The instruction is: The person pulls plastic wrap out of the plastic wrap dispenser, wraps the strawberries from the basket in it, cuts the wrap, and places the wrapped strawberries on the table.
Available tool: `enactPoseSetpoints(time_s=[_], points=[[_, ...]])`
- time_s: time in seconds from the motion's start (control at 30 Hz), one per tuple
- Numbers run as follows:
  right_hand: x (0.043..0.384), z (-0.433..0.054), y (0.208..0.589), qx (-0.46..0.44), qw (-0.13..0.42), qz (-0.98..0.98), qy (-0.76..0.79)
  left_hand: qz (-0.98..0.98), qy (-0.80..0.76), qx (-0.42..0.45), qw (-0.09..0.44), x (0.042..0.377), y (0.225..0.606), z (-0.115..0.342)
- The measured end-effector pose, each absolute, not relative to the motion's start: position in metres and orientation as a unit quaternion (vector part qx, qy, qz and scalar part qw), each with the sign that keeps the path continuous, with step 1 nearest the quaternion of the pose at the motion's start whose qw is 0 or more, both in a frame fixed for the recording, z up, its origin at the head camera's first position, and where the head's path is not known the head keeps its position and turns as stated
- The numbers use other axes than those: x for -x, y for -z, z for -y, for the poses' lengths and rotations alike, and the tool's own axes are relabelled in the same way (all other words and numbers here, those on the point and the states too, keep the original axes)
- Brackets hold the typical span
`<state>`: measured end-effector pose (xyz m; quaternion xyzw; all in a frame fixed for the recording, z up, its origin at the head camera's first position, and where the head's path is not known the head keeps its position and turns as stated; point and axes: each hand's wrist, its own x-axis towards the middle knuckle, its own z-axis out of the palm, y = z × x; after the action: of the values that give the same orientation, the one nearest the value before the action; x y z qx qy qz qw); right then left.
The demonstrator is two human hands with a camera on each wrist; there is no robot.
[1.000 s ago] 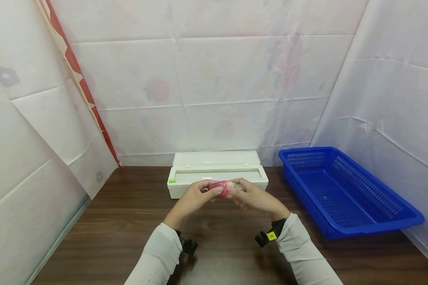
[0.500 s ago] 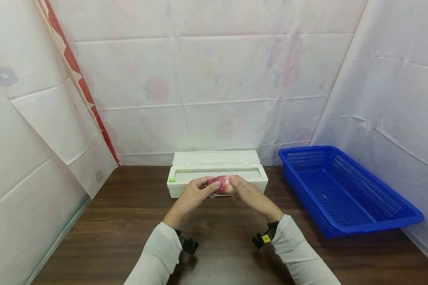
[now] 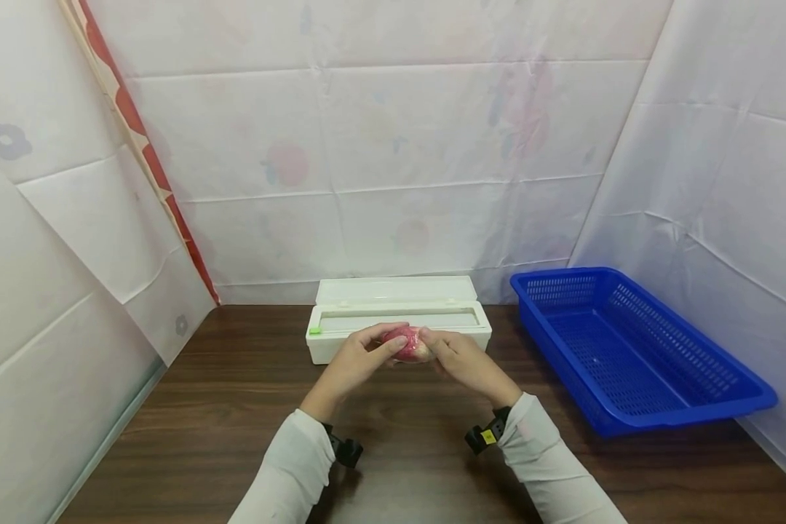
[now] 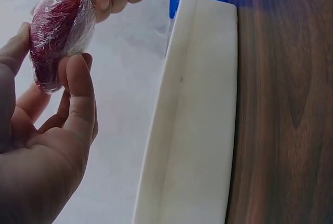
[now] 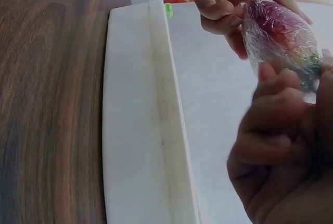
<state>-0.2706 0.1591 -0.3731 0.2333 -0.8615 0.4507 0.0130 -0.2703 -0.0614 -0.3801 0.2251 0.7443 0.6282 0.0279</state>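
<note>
Both hands hold a red, rounded oblong piece of produce (image 3: 411, 345) wrapped in clear cling film, in front of the white box. Its exact kind does not show. The left hand (image 3: 364, 358) grips the darker red end between thumb and fingers, as the left wrist view shows on the wrapped produce (image 4: 58, 36). At the other end, paler and green-tinged, the right hand (image 3: 463, 358) pinches the film with its fingers curled. Wrinkled film covers the produce (image 5: 283, 34) in the right wrist view.
Behind the hands stands a long white cling film dispenser (image 3: 321, 351), lid (image 3: 396, 291) raised, with a green slider (image 3: 315, 331) at its left. A blue plastic basket (image 3: 688, 421) stands to the right on the dark wooden table (image 3: 223, 415). White printed sheets (image 3: 380, 131) line the back and sides.
The right hand has moved slightly in along the produce's right end, and its fingers have shifted over the film there. The left hand keeps its grip, nearly still.
</note>
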Motion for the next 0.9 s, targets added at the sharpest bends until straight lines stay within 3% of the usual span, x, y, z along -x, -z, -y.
enactPoseSetpoints(time_s=[0.43, 0.7, 0.9], points=[[0.271, -0.157, 0.372, -0.202, 0.104, 0.841, -0.492, -0.781, -0.565, -0.265, 0.029, 0.273, 0.378, 0.074], [0.269, -0.157, 0.371, -0.208, 0.113, 0.839, -0.489, -0.824, -0.475, -0.302, -0.061, 0.272, 0.376, 0.079], [0.27, -0.154, 0.372, -0.211, 0.137, 0.849, -0.464, -0.827, -0.484, -0.286, -0.03, 0.27, 0.374, 0.078]])
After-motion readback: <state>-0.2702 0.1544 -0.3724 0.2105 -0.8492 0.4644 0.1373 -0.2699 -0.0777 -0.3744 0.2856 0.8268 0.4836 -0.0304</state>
